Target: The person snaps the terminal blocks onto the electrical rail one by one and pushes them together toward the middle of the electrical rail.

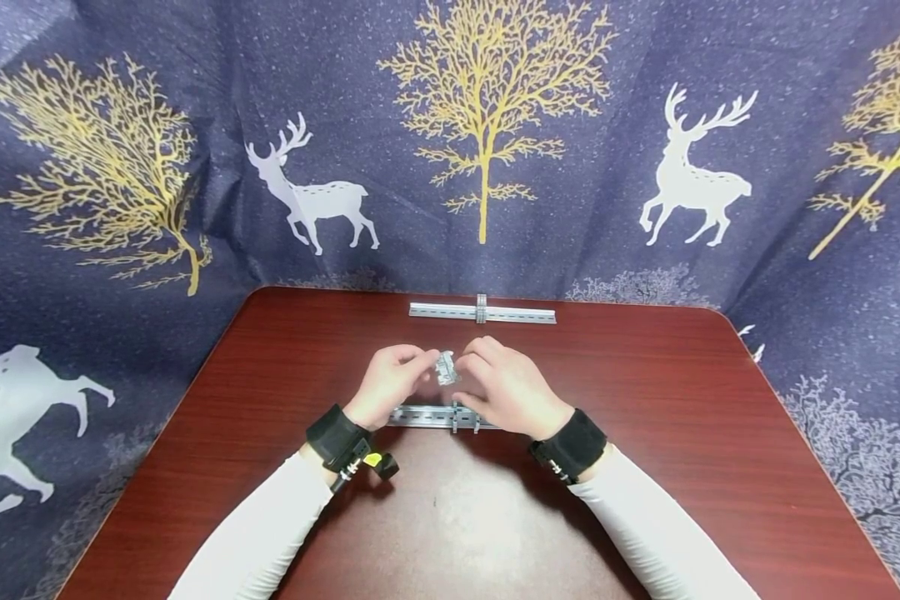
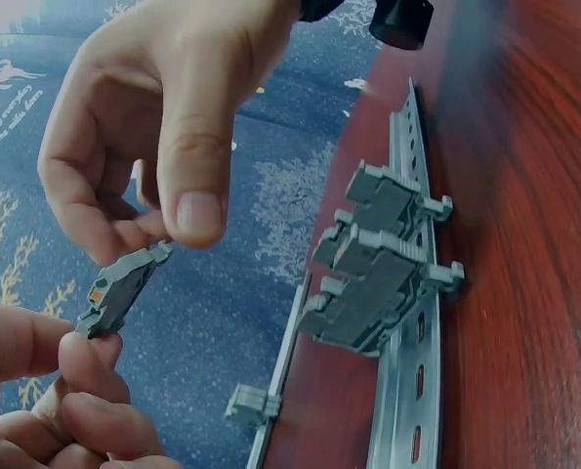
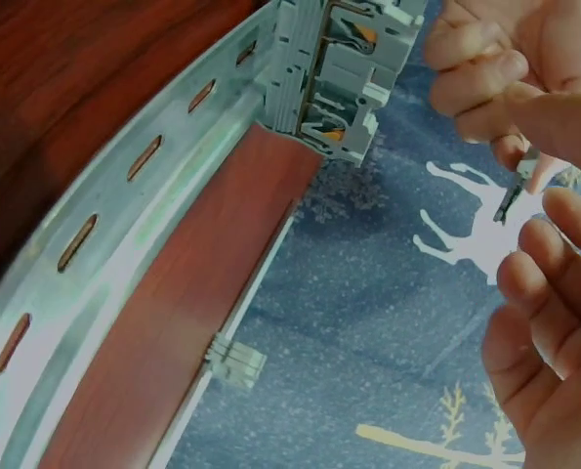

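Observation:
A small grey DIN-rail terminal block (image 1: 446, 367) is held up above the table between the two hands. My left hand (image 1: 392, 385) pinches one end between thumb and fingers; in the left wrist view an orange spot shows on the block (image 2: 121, 291). My right hand (image 1: 512, 390) is beside its other end, fingers loosely bent and thumb apart from them; whether a fingertip touches the block cannot be told. Below the hands lies a slotted metal DIN rail (image 1: 420, 416), partly hidden by them. Two similar terminal blocks (image 2: 373, 278) stand on that rail, spaced slightly apart.
Farther back on the red-brown wooden table (image 1: 645, 375) lies a second DIN rail (image 1: 521, 315), with a small cluster of grey pieces (image 1: 482, 308) near its middle. A dark blue cloth (image 1: 540, 208) with deer and trees hangs behind the table.

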Demonstrator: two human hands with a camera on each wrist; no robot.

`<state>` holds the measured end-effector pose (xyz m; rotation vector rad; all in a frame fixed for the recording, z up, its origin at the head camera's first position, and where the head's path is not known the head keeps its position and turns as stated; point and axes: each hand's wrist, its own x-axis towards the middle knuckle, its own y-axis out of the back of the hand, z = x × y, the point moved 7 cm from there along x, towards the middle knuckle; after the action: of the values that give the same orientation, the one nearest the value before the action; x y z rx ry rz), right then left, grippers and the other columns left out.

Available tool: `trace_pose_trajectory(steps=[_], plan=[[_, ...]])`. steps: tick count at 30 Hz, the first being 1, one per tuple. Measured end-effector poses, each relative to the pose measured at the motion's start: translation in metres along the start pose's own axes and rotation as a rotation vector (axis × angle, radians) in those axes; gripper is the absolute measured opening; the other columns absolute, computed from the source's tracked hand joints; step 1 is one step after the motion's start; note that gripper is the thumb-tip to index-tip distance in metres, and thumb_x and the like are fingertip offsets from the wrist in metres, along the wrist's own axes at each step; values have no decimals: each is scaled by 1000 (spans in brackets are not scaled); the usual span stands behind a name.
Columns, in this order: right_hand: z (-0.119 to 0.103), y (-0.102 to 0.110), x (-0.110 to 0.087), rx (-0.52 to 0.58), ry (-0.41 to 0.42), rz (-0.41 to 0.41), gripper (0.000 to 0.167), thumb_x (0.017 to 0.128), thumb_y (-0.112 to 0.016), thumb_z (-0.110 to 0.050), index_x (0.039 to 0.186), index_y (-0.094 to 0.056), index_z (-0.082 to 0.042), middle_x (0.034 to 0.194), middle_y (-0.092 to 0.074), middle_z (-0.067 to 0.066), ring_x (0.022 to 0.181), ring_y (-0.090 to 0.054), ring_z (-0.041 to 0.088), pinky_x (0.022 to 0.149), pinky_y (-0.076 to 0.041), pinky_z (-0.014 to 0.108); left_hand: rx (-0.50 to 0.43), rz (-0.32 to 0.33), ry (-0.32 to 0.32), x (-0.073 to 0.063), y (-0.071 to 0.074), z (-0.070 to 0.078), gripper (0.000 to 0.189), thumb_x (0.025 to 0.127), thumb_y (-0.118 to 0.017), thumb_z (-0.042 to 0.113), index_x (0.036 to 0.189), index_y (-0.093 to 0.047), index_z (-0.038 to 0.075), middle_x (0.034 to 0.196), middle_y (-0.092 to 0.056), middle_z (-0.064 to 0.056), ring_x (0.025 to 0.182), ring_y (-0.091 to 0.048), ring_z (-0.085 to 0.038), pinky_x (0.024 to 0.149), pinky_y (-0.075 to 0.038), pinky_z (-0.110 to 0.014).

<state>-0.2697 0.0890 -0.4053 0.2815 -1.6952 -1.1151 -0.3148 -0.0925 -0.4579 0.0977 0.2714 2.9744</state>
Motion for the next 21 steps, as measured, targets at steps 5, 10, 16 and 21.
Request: trace_pose_trajectory(steps=[5, 10, 16, 21], plan=[[-7, 1, 0, -47, 68, 34, 32, 87, -95, -20, 102, -70, -8, 102, -65, 3, 91, -63, 23, 78, -58, 36, -37, -37, 4, -3, -5, 3, 35, 106, -77, 30, 85, -77, 2, 60, -55, 1, 54, -42, -11, 54, -33, -24], [-8, 0, 0, -67, 86, 43, 25, 90, -91, -17, 97, -68, -10, 99, -64, 2, 89, -62, 22, 75, -56, 35, -51, -61, 10, -3, -7, 3, 33, 106, -77, 30, 85, -78, 4, 60, -54, 3, 53, -42, -10, 53, -33, -24], [-4, 0, -1, -60, 71, 49, 21, 88, -88, -9, 97, -69, -10, 97, -65, 1, 87, -62, 21, 73, -56, 34, -25, -76, 6, -3, -8, 3, 36, 108, -74, 30, 89, -76, -1, 62, -55, 3, 55, -43, -11, 54, -34, -24], [0, 2, -3, -40, 49, 83, 15, 85, -81, -1, 95, -71, -8, 93, -67, 1, 82, -64, 21, 72, -57, 36, 7, -72, 5, -2, -7, 2, 34, 108, -74, 33, 88, -78, 5, 69, -61, -2, 60, -49, -12, 57, -39, -24]])
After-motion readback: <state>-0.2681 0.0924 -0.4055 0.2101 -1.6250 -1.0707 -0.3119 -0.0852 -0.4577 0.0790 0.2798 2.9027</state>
